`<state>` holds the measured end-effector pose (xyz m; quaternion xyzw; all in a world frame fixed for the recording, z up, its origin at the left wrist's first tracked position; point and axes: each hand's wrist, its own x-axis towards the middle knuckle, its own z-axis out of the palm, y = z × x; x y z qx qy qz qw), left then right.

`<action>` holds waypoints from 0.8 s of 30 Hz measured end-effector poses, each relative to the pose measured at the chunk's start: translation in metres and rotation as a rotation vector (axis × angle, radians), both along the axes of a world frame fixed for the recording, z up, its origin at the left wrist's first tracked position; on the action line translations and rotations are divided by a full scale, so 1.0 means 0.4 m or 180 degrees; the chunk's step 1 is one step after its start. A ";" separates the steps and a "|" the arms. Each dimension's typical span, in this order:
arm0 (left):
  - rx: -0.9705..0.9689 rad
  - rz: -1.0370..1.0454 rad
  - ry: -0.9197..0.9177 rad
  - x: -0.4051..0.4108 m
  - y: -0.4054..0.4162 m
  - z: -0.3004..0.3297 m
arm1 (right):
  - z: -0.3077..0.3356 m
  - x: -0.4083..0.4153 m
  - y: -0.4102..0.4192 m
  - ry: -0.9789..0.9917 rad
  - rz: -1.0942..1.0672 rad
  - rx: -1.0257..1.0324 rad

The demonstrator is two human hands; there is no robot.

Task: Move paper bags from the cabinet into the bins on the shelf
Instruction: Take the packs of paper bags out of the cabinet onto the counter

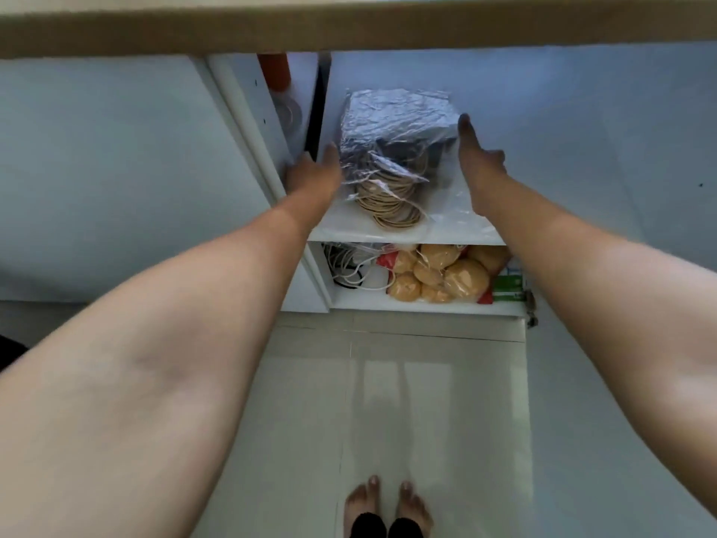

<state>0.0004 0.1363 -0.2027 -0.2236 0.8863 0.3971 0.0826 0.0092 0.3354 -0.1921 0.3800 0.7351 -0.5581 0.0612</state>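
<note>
A bundle of paper bags [395, 149] wrapped in clear plastic lies on the upper shelf [438, 233] of an open white cabinet; tan cord handles spill out at its front end. My left hand [314, 172] is at the bundle's left side, fingers spread and touching the plastic. On the right side is my right hand [475, 149], fingers stretched along the bundle's far corner. Whether either hand grips it is unclear. No bins are in view.
The lower shelf holds white cables [349, 266], a bag of bread rolls [442, 273] and a green box [508, 287]. Open cabinet doors stand left [116, 168] and right [620, 149]. A wooden countertop edge [349, 29] runs overhead. My bare feet [388, 506] stand on pale floor tiles.
</note>
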 end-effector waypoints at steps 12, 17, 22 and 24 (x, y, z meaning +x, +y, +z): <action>0.1330 -0.0145 -0.0404 -0.143 0.033 -0.120 | -0.165 -0.126 0.019 0.0041 0.0165 -0.0850; 0.1700 0.0137 -0.0621 -0.129 0.042 -0.123 | -0.164 -0.100 0.027 0.0093 0.0075 -0.1243; 0.1818 0.0087 -0.1151 -0.054 0.019 -0.096 | -0.170 -0.027 0.038 -0.0302 0.0061 -0.1540; 0.1890 0.0108 -0.1469 -0.020 -0.005 -0.089 | -0.171 0.017 0.047 -0.0450 0.0022 -0.1634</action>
